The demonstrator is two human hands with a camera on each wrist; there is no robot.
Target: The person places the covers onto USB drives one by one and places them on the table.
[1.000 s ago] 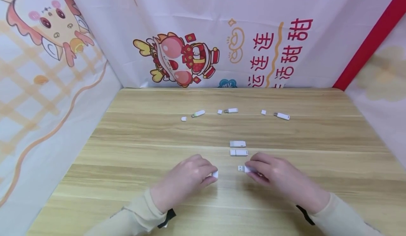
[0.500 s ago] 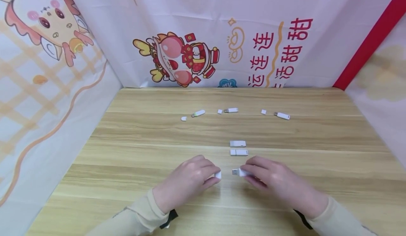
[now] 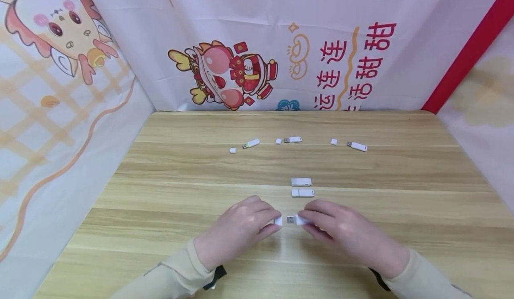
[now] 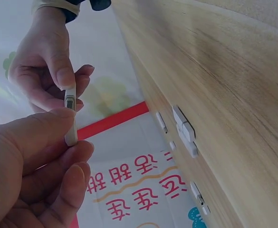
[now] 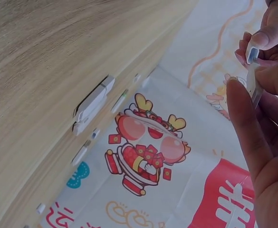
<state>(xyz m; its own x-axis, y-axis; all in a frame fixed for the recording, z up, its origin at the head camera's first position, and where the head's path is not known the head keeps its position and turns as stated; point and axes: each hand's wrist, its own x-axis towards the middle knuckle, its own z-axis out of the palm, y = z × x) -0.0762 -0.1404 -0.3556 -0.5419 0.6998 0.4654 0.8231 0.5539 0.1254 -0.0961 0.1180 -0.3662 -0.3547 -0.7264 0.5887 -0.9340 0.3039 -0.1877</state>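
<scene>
Far edge of the table (image 3: 168, 178) is well beyond the fingers, and two capped sticks (image 3: 303, 193) lie just past the fingertips of the right hand (image 3: 353, 227). Versus a second ago that hand's further left, so both hands nearly meet. It's pinching a USB stick (image 3: 299, 220), plug aimed at the small cap (image 3: 278, 221) that the left hand (image 3: 237, 230) pinches.

Head view bright, even, source out of frame. Soft shadows below my fingers (image 3: 267, 215) on the counter (image 3: 192, 156), faint sheen between them. My wrist views run dimmer, hazier, fine detail soft. Wide-angle stretch toward head-view edges.
</scene>
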